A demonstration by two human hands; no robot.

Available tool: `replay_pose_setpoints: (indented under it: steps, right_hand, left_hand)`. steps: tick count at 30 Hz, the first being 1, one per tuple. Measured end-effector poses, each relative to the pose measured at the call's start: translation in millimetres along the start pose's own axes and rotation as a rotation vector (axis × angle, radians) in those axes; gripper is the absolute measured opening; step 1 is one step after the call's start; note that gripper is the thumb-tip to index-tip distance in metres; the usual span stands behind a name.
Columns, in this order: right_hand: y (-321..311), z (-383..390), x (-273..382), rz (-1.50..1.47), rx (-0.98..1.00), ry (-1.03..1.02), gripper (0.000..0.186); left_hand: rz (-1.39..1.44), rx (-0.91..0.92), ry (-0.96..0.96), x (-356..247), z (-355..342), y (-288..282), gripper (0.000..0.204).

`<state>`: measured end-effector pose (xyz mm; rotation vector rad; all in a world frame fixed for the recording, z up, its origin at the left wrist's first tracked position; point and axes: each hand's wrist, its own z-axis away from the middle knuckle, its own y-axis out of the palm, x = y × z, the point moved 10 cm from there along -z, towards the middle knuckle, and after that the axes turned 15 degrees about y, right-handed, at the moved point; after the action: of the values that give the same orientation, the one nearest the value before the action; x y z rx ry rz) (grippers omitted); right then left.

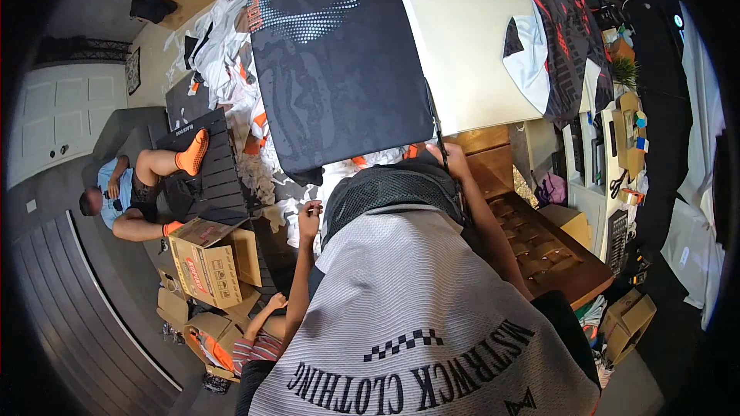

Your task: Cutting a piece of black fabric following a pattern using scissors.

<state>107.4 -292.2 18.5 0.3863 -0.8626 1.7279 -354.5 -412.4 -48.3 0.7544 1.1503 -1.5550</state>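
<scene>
I hold a white and grey shirt [408,293] with a black mesh top part and black print along its lower edge, spread out between my arms. My left hand [311,213] pinches its left upper edge. My right hand [452,156] grips the right upper corner, with the fingers mostly hidden behind the mesh. Just beyond the shirt, a black patterned garment [339,69] lies flat on a pale table [470,31].
More black, red and white garments [566,27] hang over the table's right end, and white ones are piled at its left. A wooden crate [539,243] sits at my right. At left, a person [127,196] in orange socks sits by cardboard boxes [208,262]. A striped-sleeved hand [274,302] reaches in below.
</scene>
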Motion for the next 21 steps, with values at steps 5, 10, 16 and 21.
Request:
replay_pose_setpoints:
  steps: [5,10,16,21]
  right_hand:
    - [6.6,6.6,4.4,-0.102,0.076,0.034,0.047]
    - [6.8,-4.0,-2.6,-0.132,0.124,0.136,0.048]
    - [6.7,-14.6,6.1,-0.157,0.153,0.185,0.050]
    - [4.2,-19.0,11.0,-0.216,0.154,0.227,0.054]
  left_hand:
    - [-0.013,0.016,0.016,-9.1,2.0,0.8,0.019]
    - [-0.011,-0.011,-0.012,-14.8,6.9,2.8,0.019]
    - [0.014,-0.054,-0.007,-3.2,13.2,3.5,0.017]
    - [0.080,-0.046,-0.008,8.4,18.6,9.1,0.017]
